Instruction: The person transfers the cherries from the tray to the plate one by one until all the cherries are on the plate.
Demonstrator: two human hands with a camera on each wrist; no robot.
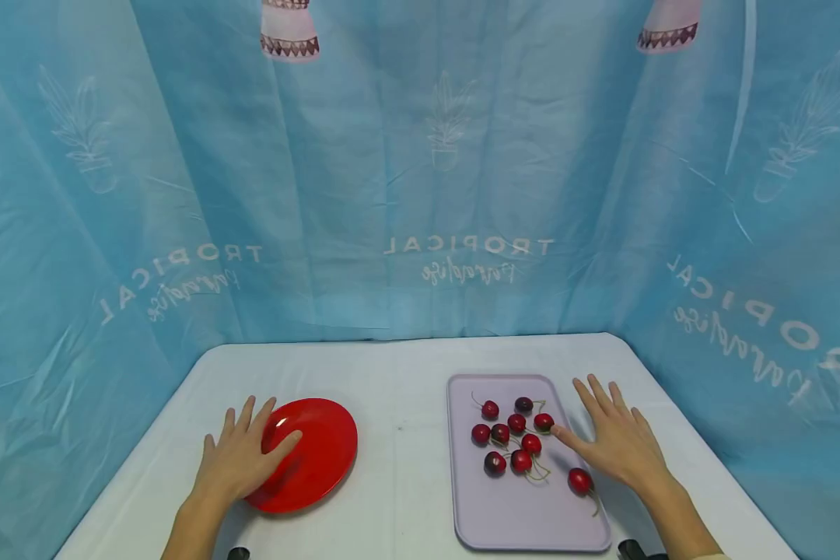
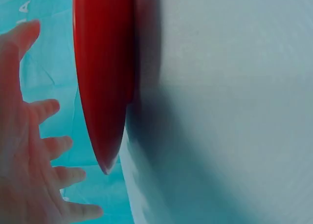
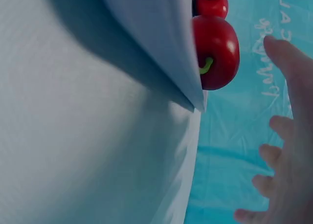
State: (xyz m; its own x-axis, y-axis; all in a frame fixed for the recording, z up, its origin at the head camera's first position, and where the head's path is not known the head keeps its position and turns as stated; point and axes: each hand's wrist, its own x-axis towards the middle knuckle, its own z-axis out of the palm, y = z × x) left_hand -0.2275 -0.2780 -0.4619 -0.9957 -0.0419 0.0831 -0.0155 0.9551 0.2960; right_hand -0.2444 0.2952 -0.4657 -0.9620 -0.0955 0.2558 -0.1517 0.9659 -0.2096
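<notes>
On the left of the table lies a round red plate (image 1: 322,455). My left hand (image 1: 236,459) hovers over its left side with the fingers spread, holding nothing; the left wrist view shows a gap between that hand (image 2: 24,150) and the plate (image 2: 105,72). Several dark red cherries (image 1: 521,461) with green stems sit on a pale lilac tray (image 1: 525,517) at the right. One cherry (image 1: 579,481) lies apart near the tray's right edge. Above that edge my right hand (image 1: 619,435) is spread and holds nothing. In the right wrist view, a cherry (image 3: 217,53) shows close by the thumb.
A white cloth (image 1: 399,482) covers the table. Blue printed curtains (image 1: 420,179) hang behind it and along both sides. Small black objects (image 1: 630,549) show at the bottom edge by each wrist.
</notes>
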